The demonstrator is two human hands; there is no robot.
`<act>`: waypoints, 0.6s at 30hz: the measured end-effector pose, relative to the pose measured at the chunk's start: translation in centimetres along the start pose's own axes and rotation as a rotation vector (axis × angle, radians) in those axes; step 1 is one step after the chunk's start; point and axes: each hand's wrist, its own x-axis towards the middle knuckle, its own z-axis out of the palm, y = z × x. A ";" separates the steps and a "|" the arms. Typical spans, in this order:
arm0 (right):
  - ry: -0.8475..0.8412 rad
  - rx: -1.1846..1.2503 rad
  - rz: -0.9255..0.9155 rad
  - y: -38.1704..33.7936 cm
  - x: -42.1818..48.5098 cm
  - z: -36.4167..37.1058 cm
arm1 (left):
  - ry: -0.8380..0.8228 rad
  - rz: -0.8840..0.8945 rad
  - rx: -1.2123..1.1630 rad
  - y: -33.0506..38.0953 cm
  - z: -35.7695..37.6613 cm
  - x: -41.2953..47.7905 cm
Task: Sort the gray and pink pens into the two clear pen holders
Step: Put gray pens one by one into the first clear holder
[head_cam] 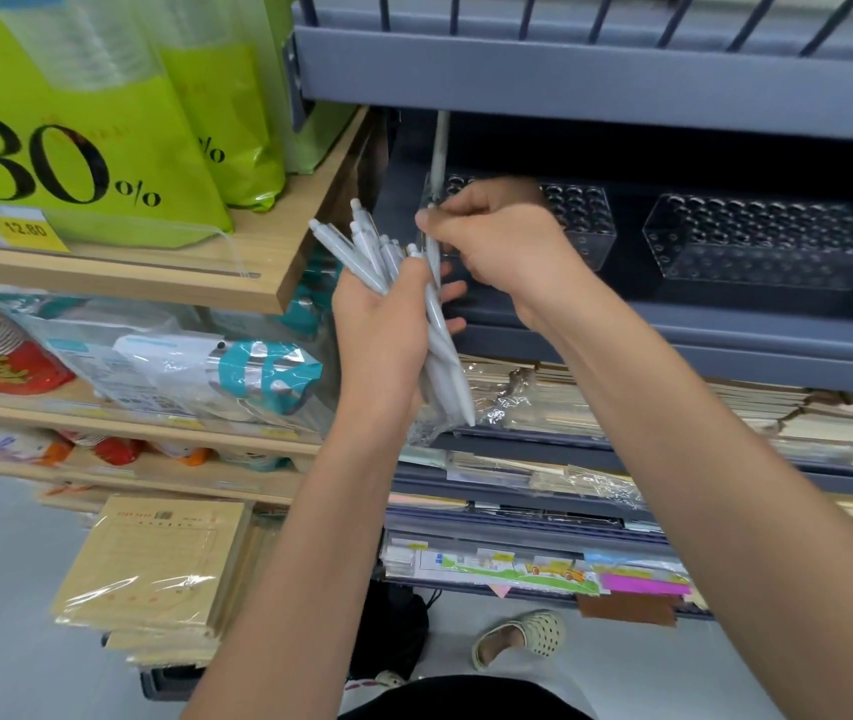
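My left hand (382, 324) grips a bundle of several gray pens (369, 252), tips pointing down, with a crinkled clear wrapper at their lower ends. My right hand (497, 241) pinches the top of one gray pen (433, 298) in that bundle. Behind my hands, on the dark blue shelf, stand two clear pen holders with rows of round holes: the left holder (582, 220) is partly hidden by my right hand, the right holder (762, 241) holds nothing. One gray pen (438, 148) stands upright in the left holder's far left corner. No pink pens are in view.
A blue metal shelf edge (673, 350) runs below the holders, and another shelf (569, 80) hangs close above them. Wrapped paper goods fill the lower shelves. A wooden shelf (278, 241) with green bags stands to the left. A sandalled foot (517, 636) rests on the floor.
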 end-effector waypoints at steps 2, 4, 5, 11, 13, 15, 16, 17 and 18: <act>-0.012 0.072 -0.001 0.0 -0.2 -0.2 | 0.043 0.017 -0.021 -0.3 0.3 -0.1; -0.026 0.060 -0.010 0.0 -0.3 -0.5 | 0.094 0.048 -0.036 -0.5 0.5 -0.2; -0.031 0.057 -0.013 0.0 -0.3 -0.6 | 0.123 0.065 -0.034 -0.7 0.7 -0.2; -0.006 0.076 -0.047 -0.2 -0.6 -0.9 | 0.209 0.053 -0.116 -1.1 1.2 0.0; 0.029 0.083 -0.074 -0.4 -0.7 -1.7 | 0.220 0.049 -0.195 -0.4 0.8 0.5; 0.087 0.150 -0.062 -0.5 -0.5 -2.6 | 0.231 0.058 -0.206 0.4 0.2 1.1; 0.140 0.213 -0.044 -0.5 -0.3 -3.1 | 0.237 0.065 -0.199 0.7 -0.2 1.3; 0.203 0.268 -0.042 -0.4 -0.2 -3.6 | 0.242 0.066 -0.196 0.9 -0.5 1.4; 0.265 0.304 -0.066 -0.3 0.0 -4.1 | 0.241 0.059 -0.198 1.0 -0.8 1.5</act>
